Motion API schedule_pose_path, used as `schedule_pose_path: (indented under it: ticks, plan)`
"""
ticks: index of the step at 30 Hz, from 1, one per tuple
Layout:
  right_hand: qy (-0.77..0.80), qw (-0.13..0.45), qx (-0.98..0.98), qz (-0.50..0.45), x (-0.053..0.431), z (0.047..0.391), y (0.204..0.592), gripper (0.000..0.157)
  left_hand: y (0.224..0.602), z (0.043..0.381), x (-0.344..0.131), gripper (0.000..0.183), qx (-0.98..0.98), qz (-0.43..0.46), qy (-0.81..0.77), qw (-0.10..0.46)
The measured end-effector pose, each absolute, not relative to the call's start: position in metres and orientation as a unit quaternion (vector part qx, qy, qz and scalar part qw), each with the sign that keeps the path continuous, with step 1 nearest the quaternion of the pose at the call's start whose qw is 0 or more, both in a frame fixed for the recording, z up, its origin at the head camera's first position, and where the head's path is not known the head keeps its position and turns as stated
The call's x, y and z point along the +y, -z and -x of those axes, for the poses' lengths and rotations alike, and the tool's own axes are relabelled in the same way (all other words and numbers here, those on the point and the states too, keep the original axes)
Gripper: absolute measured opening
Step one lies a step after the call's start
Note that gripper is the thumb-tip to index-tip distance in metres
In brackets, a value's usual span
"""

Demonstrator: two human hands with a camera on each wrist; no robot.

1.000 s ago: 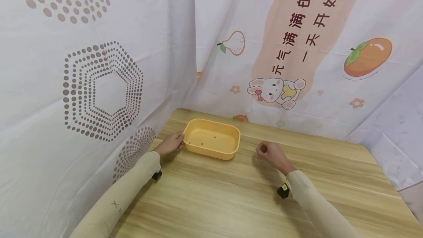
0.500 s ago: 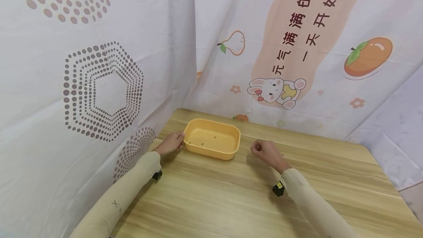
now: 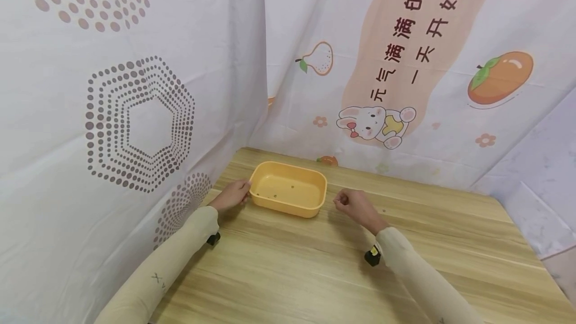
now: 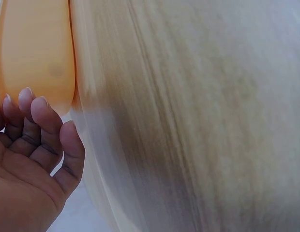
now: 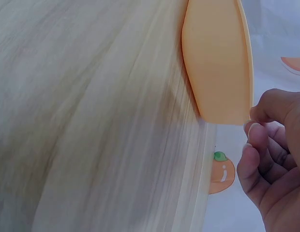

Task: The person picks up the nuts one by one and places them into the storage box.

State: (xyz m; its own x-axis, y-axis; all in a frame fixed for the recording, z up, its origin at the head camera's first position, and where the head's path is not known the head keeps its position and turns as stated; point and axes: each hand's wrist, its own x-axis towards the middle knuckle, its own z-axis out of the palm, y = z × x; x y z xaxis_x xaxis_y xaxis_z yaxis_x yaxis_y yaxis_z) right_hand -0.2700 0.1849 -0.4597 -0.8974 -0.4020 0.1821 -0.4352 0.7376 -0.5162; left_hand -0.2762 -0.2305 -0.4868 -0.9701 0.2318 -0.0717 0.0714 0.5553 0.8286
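Note:
A yellow plastic basin (image 3: 288,191) stands on the table, with several tiny dark ring-like pieces (image 3: 275,196) scattered on its floor. My left hand (image 3: 231,195) holds the basin's left end at the rim; in the left wrist view its fingers (image 4: 46,113) curl close to the wall and the thumb is mostly out of sight. Just right of the basin, my right hand (image 3: 359,207) is raised a little over the table, thumb and index fingertips pinched together on a tiny piece mostly hidden between them. The other fingers (image 5: 249,162) are curled in.
Another tiny dark piece (image 3: 384,210) lies on the wooden table (image 3: 288,264), behind the right wrist. White patterned curtains (image 3: 310,114) hang along the table's left and far edges. A small black camera (image 3: 372,256) is worn at the right wrist.
My right hand has moved left toward the basin, fingertips still pinched, uncovering a tiny piece on the table. The left hand and the basin have stayed put.

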Motion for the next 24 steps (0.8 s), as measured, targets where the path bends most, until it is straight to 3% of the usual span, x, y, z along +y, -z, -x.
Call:
schedule_pose_path:
  ticks: [24]
  plan:
    - [-0.292, 0.036, -0.925, -0.241, 0.159, 0.272, 0.458, 0.005, 0.487, 0.275, -0.23, 0.035, 0.88, -0.087, -0.46, 0.083]
